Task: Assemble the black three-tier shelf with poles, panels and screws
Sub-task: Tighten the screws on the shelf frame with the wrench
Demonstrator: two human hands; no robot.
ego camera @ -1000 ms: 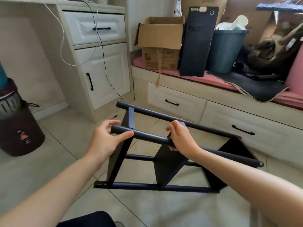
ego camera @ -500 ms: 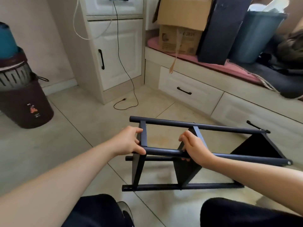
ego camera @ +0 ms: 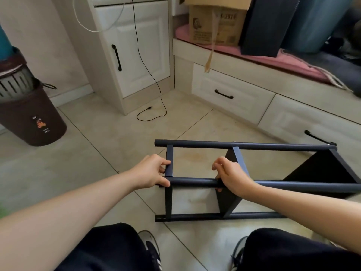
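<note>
Black metal three-tier shelf frame (ego camera: 232, 180) lies on its side on the beige tiled floor (ego camera: 109, 145), just in front of the person's knees, long round poles running left-right. Three flat black panels look fitted between the poles: thin end panel (ego camera: 169, 163) at left seen edge-on, middle panel (ego camera: 228, 200), far-end panel (ego camera: 324, 173) at right. Three poles plainly visible: far upper pole (ego camera: 242, 145), near upper pole (ego camera: 193, 182), near lower pole (ego camera: 224, 216) on the floor; fourth pole hidden or not clear. Left hand (ego camera: 151, 174) grips the left end of the near upper pole where it meets the end panel, thumb across the pole, fingers curled round the panel edge. Right hand (ego camera: 232, 178) grips the same pole at the middle panel, fingers wrapped over it. Progress judgement: frame looks almost fully assembled, all tiers in place. A small pale fastener (ego camera: 233, 142) shows on the far upper pole; other screws too small to tell, so tightness unknown. Likely left: check joints, stand the shelf upright. No loose poles, panels or screws visible on the floor. Background: white cabinet (ego camera: 136, 47) with a trailing black cable (ego camera: 156, 90), brown plastic bin (ego camera: 33, 118) at left, cardboard box (ego camera: 216, 26) on the pink-cushioned bench (ego camera: 263, 57).
</note>
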